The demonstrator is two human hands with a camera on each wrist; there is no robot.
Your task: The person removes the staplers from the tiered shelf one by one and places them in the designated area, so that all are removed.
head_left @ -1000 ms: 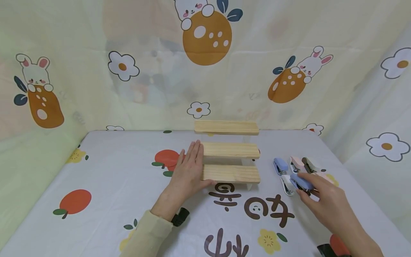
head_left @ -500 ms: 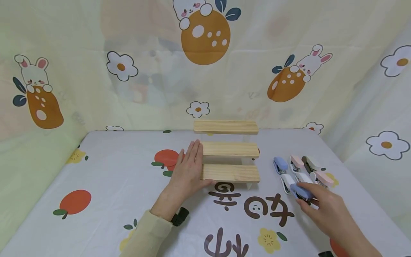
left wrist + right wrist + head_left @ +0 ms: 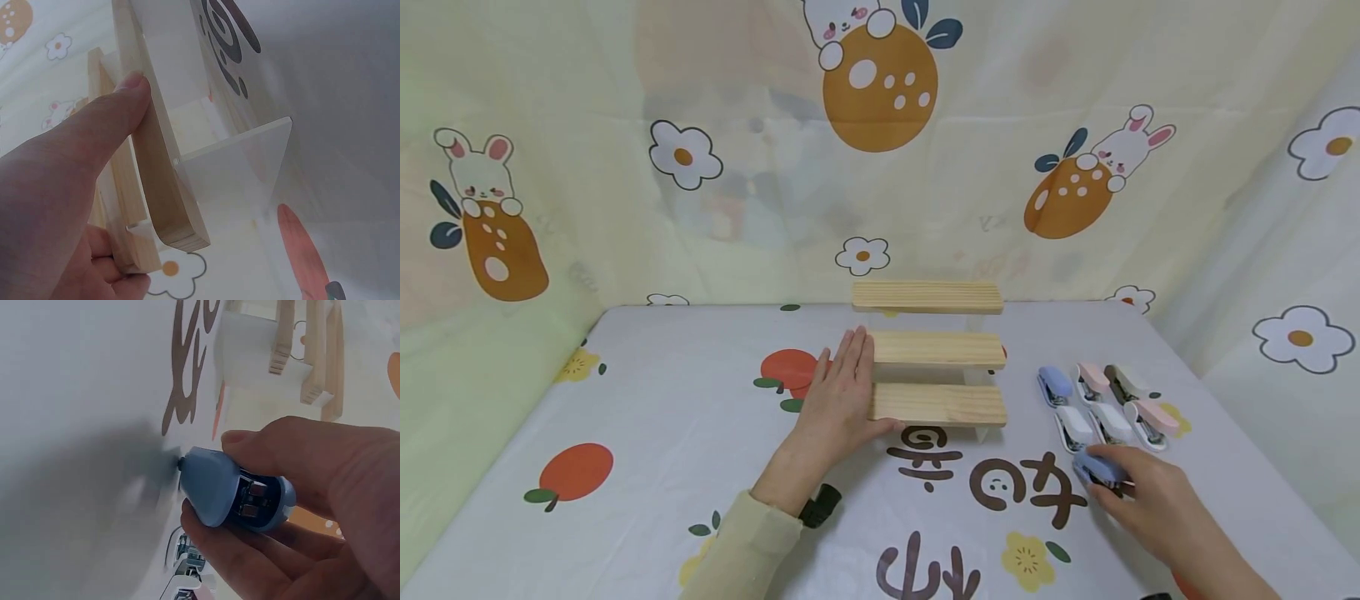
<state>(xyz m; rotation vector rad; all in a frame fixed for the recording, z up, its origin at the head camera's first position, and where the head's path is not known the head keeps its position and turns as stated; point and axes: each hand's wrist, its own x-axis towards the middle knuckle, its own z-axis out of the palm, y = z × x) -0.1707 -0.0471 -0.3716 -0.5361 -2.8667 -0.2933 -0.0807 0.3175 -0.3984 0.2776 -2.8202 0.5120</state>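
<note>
Near the middle of the table is a three-tier display stand [image 3: 936, 405] with wooden planks and clear supports. My left hand [image 3: 837, 400] rests against its left end, fingers straight along the side; the thumb [image 3: 125, 103] lies against the lowest plank's front edge. My right hand [image 3: 1157, 487] pinches a blue mini stapler [image 3: 212, 481] between thumb and fingers, low over the table at the near side of the other staplers. Behind it are two white staplers [image 3: 1074, 427] and a pink stapler [image 3: 1153, 417]. Farther back stand another blue stapler [image 3: 1056, 384], a second pink one [image 3: 1092, 380] and a dark-and-pale one [image 3: 1124, 384].
A white cloth [image 3: 662, 417] printed with fruit, flowers and brown lettering covers the table. A patterned curtain [image 3: 752, 225] rises behind the table and along its sides. The stand's back plank is close to the rear curtain.
My right hand has drawn the blue stapler slightly nearer and lower, uncovering the white and pink staplers behind it. My left hand has stayed at the stand.
</note>
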